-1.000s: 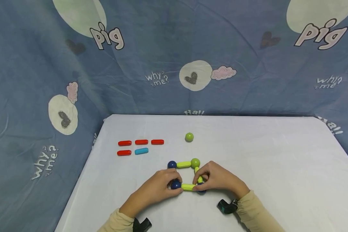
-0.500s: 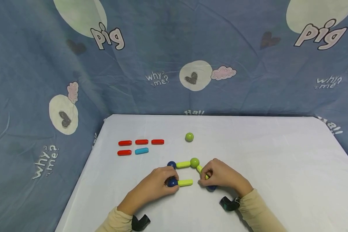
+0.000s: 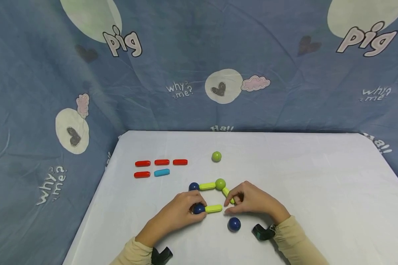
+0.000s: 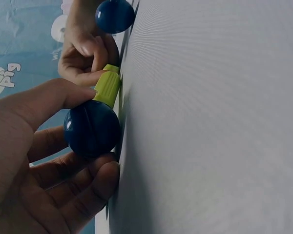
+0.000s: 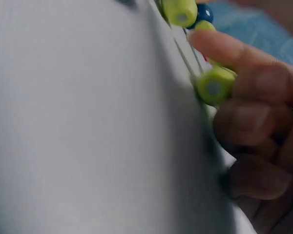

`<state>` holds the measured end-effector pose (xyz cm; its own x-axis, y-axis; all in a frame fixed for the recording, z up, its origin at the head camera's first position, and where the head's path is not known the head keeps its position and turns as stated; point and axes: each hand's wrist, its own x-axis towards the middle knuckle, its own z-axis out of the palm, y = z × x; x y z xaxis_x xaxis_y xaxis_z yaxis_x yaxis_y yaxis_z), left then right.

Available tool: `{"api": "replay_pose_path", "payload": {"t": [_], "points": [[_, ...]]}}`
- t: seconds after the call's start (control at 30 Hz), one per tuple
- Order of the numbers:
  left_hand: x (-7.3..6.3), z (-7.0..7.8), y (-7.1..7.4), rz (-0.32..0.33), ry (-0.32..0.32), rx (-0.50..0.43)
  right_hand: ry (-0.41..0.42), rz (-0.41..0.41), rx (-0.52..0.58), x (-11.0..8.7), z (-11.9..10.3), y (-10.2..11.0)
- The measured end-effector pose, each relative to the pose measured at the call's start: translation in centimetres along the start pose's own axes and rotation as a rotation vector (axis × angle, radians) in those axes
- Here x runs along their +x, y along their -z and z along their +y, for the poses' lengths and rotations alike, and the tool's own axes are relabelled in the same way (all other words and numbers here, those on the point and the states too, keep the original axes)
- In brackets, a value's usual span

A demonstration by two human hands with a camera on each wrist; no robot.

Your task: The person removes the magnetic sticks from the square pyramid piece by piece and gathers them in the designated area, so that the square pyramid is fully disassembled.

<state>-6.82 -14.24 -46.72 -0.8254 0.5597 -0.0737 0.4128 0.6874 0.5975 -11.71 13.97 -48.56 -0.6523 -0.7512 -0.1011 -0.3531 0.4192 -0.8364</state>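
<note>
My left hand (image 3: pixel 182 209) grips a dark blue ball (image 4: pixel 93 129) of a magnetic building set; a lime rod (image 3: pixel 213 208) sticks out rightward from it. Behind that hand, another blue ball (image 3: pixel 194 186) joins a lime rod (image 3: pixel 207 186), which leads to a green ball (image 3: pixel 220 184). A slanting lime rod (image 3: pixel 228 194) runs from the green ball to my right hand (image 3: pixel 252 200). There the index finger lies over the rod, its free end (image 5: pixel 215 87) beside the bent fingers, with thumb and index apart. A loose blue ball (image 3: pixel 234 224) rests below this hand.
At the back left of the white table (image 3: pixel 318 184) lie several red rods (image 3: pixel 161 162) and a light blue rod (image 3: pixel 161 172). A separate green ball (image 3: pixel 216 156) stands farther back. A patterned blue cloth (image 3: pixel 199 55) hangs behind the table.
The front right corner has come apart: the lime rod in front parted from the right blue ball, which now lies loose nearer the front. My right hand has shifted rightward and let go of that ball.
</note>
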Motion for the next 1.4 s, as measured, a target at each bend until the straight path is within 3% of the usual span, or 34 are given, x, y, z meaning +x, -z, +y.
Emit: {"api": "replay_pose_path", "payload": {"t": [0.17, 0.33, 0.6, 0.8, 0.93, 1.13, 1.27, 1.4], "points": [[0.0, -0.1, -0.2, 0.003, 0.0, -0.018, -0.03, -0.139, 0.056, -0.6, -1.5, 0.0], [-0.1, -0.2, -0.2, 0.021, 0.001, -0.014, -0.022, -0.273, 0.041, -0.5, -2.9, -0.9], [-0.2, -0.3, -0.2, 0.011, 0.007, -0.024, -0.006, -0.277, 0.014, -0.3, -3.0, -1.0], [-0.1, -0.4, -0.2, 0.004, 0.016, -0.037, -0.015, -0.262, 0.135, -0.7, -2.6, 0.0], [0.0, -0.5, -0.2, -0.009, 0.022, -0.039, 0.011, -0.169, 0.214, -1.1, -1.5, 1.2], [0.0, -0.7, -0.2, -0.027, 0.033, -0.055, -0.011, 0.19, 0.25, -1.0, 0.9, 2.5], [-0.1, -0.7, -0.3, -0.032, 0.033, -0.066, -0.068, 0.405, 0.176, -0.6, 2.5, 2.8], [0.0, -0.7, -0.3, -0.027, 0.028, -0.071, -0.102, 0.479, 0.101, 0.1, 3.5, 3.3]]}}
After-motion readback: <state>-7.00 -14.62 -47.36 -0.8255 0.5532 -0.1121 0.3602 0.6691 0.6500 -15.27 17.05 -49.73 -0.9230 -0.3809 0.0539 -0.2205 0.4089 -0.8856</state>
